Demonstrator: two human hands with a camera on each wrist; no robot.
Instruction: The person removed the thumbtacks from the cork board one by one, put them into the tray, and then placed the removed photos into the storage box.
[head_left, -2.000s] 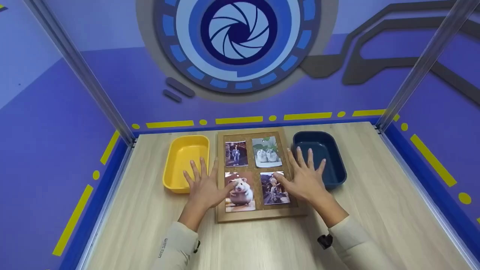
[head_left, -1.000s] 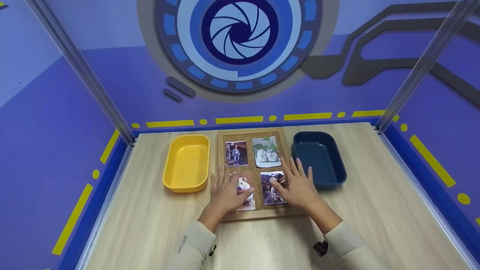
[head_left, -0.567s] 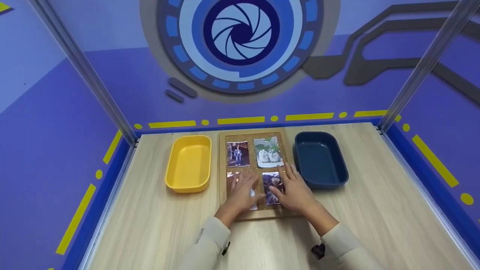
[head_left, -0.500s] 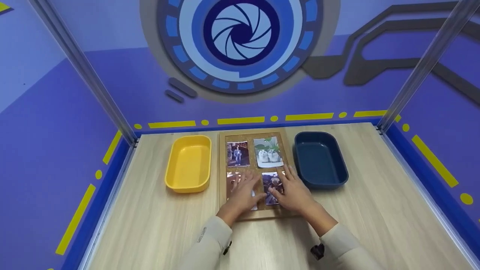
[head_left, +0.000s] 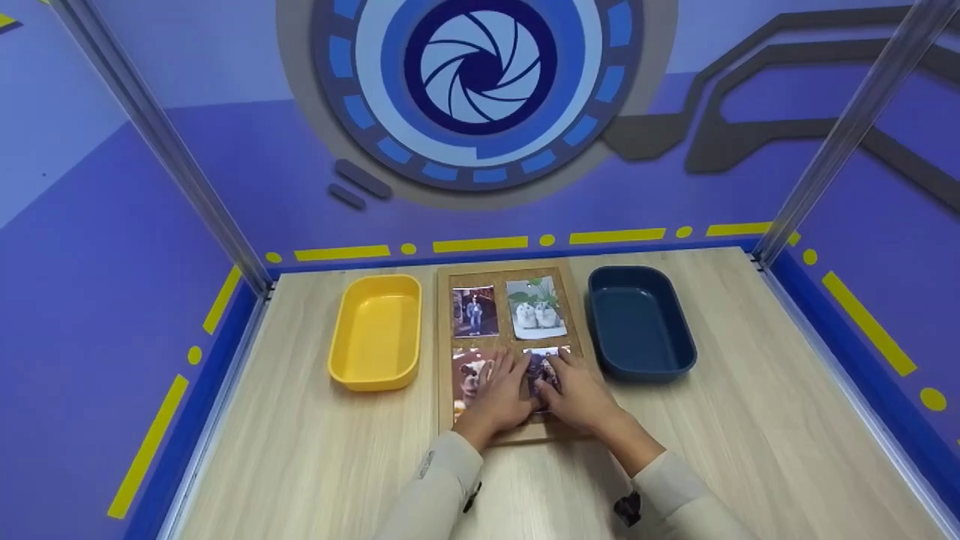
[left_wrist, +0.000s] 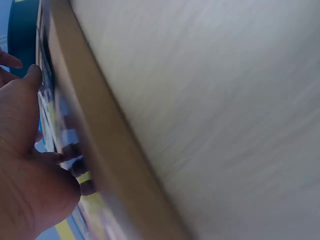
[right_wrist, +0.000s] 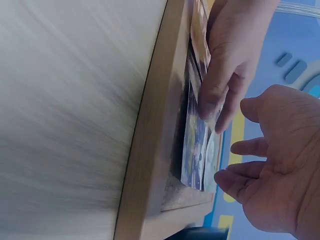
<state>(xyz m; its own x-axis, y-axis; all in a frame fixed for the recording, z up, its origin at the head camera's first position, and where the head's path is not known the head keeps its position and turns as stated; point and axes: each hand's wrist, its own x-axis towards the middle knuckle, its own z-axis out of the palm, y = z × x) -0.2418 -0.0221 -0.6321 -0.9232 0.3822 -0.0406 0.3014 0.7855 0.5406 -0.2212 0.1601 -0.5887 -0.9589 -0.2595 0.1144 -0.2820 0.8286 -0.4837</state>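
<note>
A wood-framed cork board (head_left: 445, 300) lies on the table with photos pinned in two rows. My left hand (head_left: 506, 394) is over the right side of the hamster photo (head_left: 466, 367), its loosely bent fingers reaching to the gap between the lower photos. My right hand (head_left: 581, 394) hovers over the lower right photo (head_left: 536, 367) and partly covers it. In the right wrist view, the right hand (right_wrist: 280, 165) is cupped above that photo, and the left hand (right_wrist: 235, 55) has its fingers close to it. Whether the left fingertips touch the photo I cannot tell.
A yellow tray (head_left: 375, 334) stands left of the board and a dark blue tray (head_left: 641, 326) right of it. Along the board's top are a photo of a standing person (head_left: 474, 311) and one of two white hamsters (head_left: 538, 307). Printed walls enclose the wooden table (head_left: 300, 420).
My left hand has moved right, from beside the yellow tray across the hamster photo. My right hand has drawn back and inward from the blue tray's edge. The hands are now close together.
</note>
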